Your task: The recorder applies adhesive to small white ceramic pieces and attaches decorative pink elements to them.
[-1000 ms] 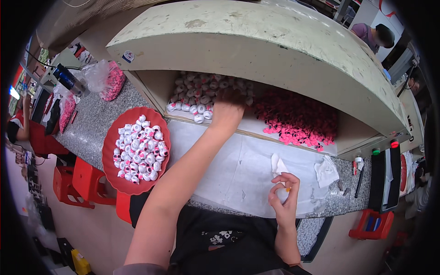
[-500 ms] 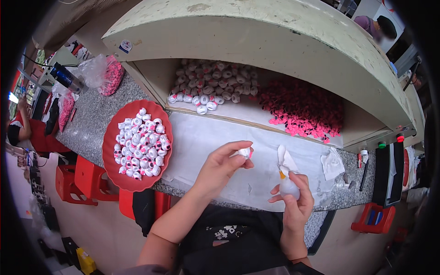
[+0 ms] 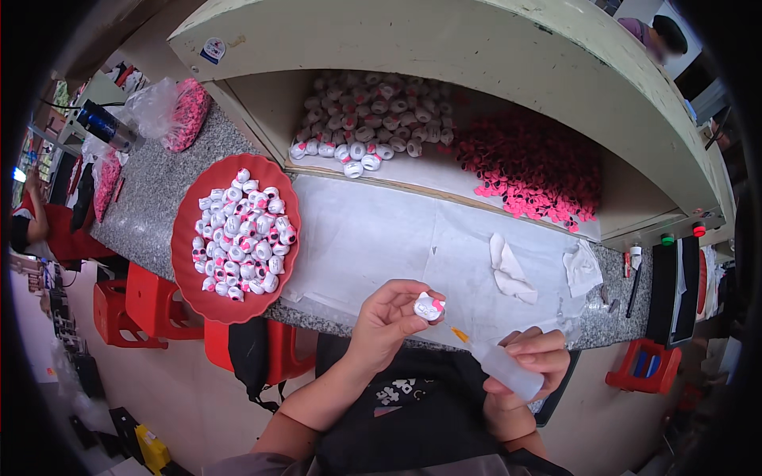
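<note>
My left hand [image 3: 385,325] pinches a small white cat-head piece [image 3: 429,308] with a pink bow, its face turned up. In my right hand [image 3: 541,358] is a translucent squeeze bottle [image 3: 512,374], tilted so its thin orange nozzle points at the piece without touching it. Both hands are above the near edge of the white paper sheet [image 3: 357,246]. A crumpled tissue [image 3: 509,270] lies on the sheet beyond the bottle. Many similar white and pink pieces [image 3: 238,238] fill a red scalloped tray [image 3: 184,262] to the left.
A cream curved cabinet [image 3: 444,40] stands over the counter. Inside are a heap of white pieces [image 3: 373,119] and a pile of pink cut shapes [image 3: 532,174]. Another tissue [image 3: 583,268] lies right. Bagged pink shapes [image 3: 189,115] sit far left, red stools [image 3: 159,305] below.
Both hands have drawn back toward me. The bottle has left the tissue, which now lies on the sheet, and its nozzle has swung toward the cat-head piece. The piece's bow now shows.
</note>
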